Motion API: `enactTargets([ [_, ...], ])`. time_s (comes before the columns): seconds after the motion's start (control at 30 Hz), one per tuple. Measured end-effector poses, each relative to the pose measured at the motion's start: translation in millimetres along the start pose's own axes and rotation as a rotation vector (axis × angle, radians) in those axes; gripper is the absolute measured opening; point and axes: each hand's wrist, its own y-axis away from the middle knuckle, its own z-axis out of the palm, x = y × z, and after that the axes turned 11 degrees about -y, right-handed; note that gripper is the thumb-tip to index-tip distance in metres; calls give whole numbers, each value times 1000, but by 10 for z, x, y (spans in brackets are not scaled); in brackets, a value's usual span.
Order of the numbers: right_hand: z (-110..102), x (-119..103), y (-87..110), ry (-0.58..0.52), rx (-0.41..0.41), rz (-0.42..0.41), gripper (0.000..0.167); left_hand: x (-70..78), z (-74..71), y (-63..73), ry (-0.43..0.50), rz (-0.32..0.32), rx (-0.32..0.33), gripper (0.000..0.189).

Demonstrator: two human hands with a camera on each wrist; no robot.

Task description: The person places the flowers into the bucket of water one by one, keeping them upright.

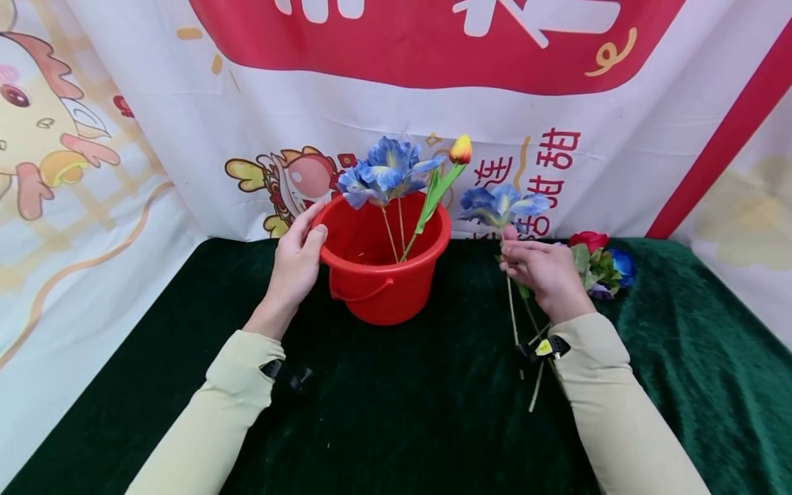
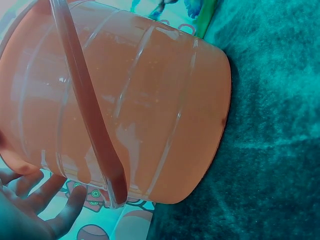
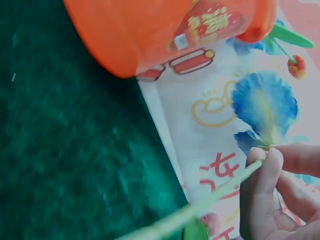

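A red bucket (image 1: 386,295) stands on the table with two blue irises (image 1: 390,168) and a yellow-orange tulip (image 1: 459,150) in it, blooms above the rim. My left hand (image 1: 297,254) grips the bucket at its left rim, thumb on the near side. In the left wrist view, several fingers (image 2: 70,215) of that hand spread beside the bucket's wall. To the right of the bucket, my right hand (image 1: 544,268) pinches another blue iris (image 1: 502,205) just below its bloom, between thumb and fingertips. Its pale stem (image 3: 200,207) hangs down past the hand.
On the dark green cloth (image 1: 396,419), a red rose (image 1: 588,240) and a blue bloom (image 1: 621,267) lie beyond my right hand, their stems (image 1: 538,385) passing under the wrist. A printed white and red backdrop (image 1: 383,103) hangs behind the table's far edge.
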Motion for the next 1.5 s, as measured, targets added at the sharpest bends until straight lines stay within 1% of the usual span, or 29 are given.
enactTargets([
  [0.03, 6, -15, 10, -40, -3, 11, 18, 1, 0, 1, 1, 1, 0, 53],
  [0.2, 48, -97, 46, -310, -6, 68, 9, 8, 1, 7, 7, 3, -2, 53],
  [0.3, 76, -148, 67, -438, -15, 105, 7, 13, -1, 11, 8, -3, -4, 53],
  [0.37, 98, -188, 91, -490, -20, 133, 5, 14, -2, 10, 7, -4, -4, 53],
  [0.43, 122, -236, 120, -519, -31, 156, 4, 12, -2, 9, 6, -3, -3, 53],
  [0.5, 147, -286, 148, -539, -38, 164, 8, 7, 1, 5, 9, -2, -4, 53],
  [0.63, 221, -370, 165, -603, -33, 132, 16, 6, 9, -13, 21, -6, -9, 53],
  [0.7, 281, -413, 157, -642, -15, 107, 14, 9, 14, -16, 22, -12, -9, 53],
  [0.77, 365, -461, 136, -671, 5, 67, 12, 12, 15, -15, 22, -14, -4, 52],
  [0.83, 462, -505, 115, -674, 29, -1, 9, 11, 11, -10, 20, -14, 0, 52],
  [0.9, 561, -540, 92, -646, 48, -90, 4, 9, 7, -4, 18, -15, 3, 52],
  [0.97, 658, -557, 76, -598, 65, -200, 1, 8, 8, -4, 18, -13, 3, 53],
  [1.1, 841, -524, 46, -454, 105, -414, 2, 8, 16, -8, 24, -7, -2, 53],
  [1.17, 933, -472, 24, -372, 131, -490, 4, 7, 17, -10, 25, -4, -2, 52],
  [1.27, 1066, -366, -21, -234, 162, -544, 7, 4, 16, -11, 22, -2, -1, 52],
  [1.4, 1217, -221, -75, -9, 201, -534, 7, 1, 13, -10, 21, -3, 2, 52],
  [1.5, 1310, -134, -99, 120, 221, -515, 4, -2, 12, -7, 21, -5, 2, 52],
])
